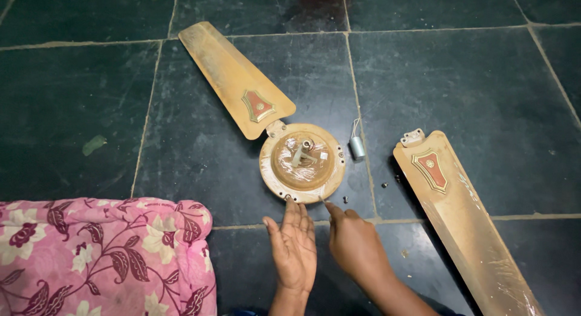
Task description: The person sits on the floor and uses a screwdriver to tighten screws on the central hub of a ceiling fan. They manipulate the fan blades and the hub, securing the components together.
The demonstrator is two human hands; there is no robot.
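This looks like the floor of a home, used as a makeshift repair spot. The ground is dark stone tile [460, 104] with pale grout lines, scuffed and dusty. A pink floral cloth [103, 258], like bedding or a garment, lies at the lower left. A ceiling fan motor hub [302, 162] and a detached fan blade [463, 222] lie straight on the tiles, not on a workbench.

Our left hand [295, 246] lies flat and open, back upward, its fingers [295, 214] stretched forward and close together. Our right hand [354, 243] sits just beside it, loosely curled, index finger extended forward. Both bare forearms come up from the bottom edge.
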